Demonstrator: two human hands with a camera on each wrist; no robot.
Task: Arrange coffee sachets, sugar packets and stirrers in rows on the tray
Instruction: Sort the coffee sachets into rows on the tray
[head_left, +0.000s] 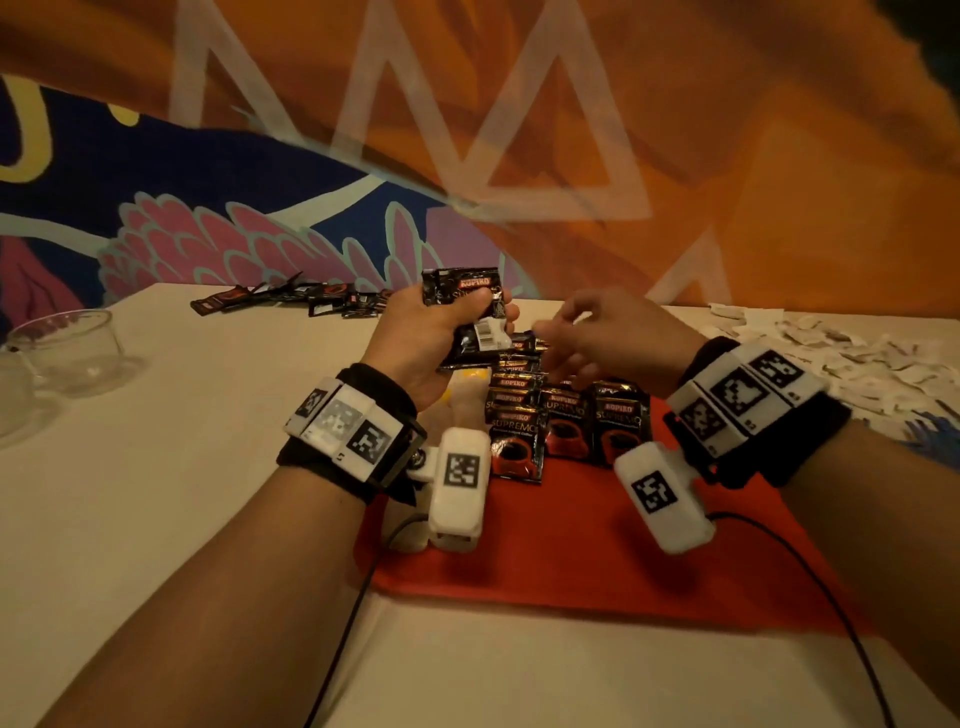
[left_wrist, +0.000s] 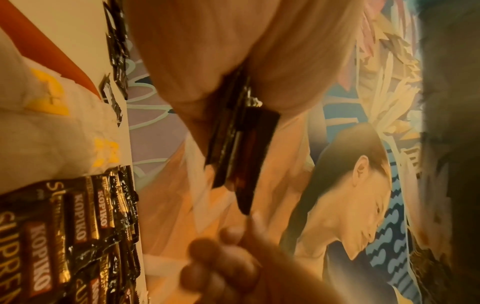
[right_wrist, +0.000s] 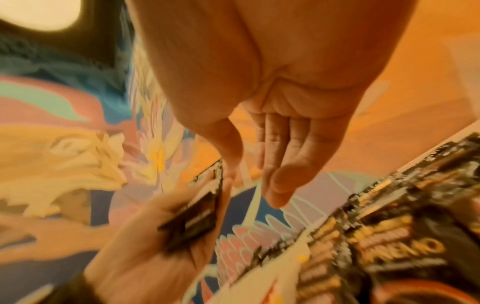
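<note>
Task partly done. Overlapping coffee sachets (head_left: 566, 415) lie in rows on the red tray (head_left: 571, 545). Left hand (head_left: 415, 338) grip clasps a sachet stack (head_left: 470, 317) above the tray; right hand (head_left: 608, 332) relaxed, empty. Sugar packets (head_left: 831, 348) lie right of the tray on the desk (head_left: 182, 441), unplaced.

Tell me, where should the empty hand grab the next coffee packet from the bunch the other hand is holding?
Probably the top edge of the held sachets, from the right. It sticks up clear above the left hand, whose fingers wrap the middle. The right hand is open beside it, so pinching the free top corner looks easiest.
</note>
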